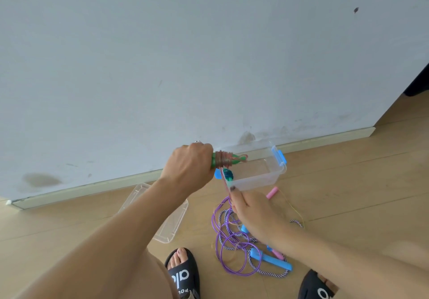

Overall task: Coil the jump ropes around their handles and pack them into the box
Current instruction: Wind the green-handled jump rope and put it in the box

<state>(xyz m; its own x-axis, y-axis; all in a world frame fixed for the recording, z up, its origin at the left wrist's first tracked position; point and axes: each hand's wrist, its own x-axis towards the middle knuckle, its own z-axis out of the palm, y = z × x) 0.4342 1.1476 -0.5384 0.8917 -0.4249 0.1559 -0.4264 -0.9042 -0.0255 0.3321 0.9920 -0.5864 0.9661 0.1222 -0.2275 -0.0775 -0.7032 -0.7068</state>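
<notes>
Rope in hand: pink translucent jump rope (223, 159) is being coiled on green plastic handles (235, 158), above the floor beside the wall.
Left hand (191, 167): gripping the handles, steadying the coil.
Right hand (249, 208): pinching the rope's tail taut.
Box: clear plastic box with blue latches (274, 171) is waiting open by the skirting.
Floor: purple rope (217, 233) and blue handles (276, 260) are lying loose.

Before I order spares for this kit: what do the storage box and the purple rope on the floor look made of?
Box: clear, glossy plastic by the look, since the floor shows through its walls; blue clips. Purple rope: probably smooth, shiny plastic cord holding springy loops.
</notes>
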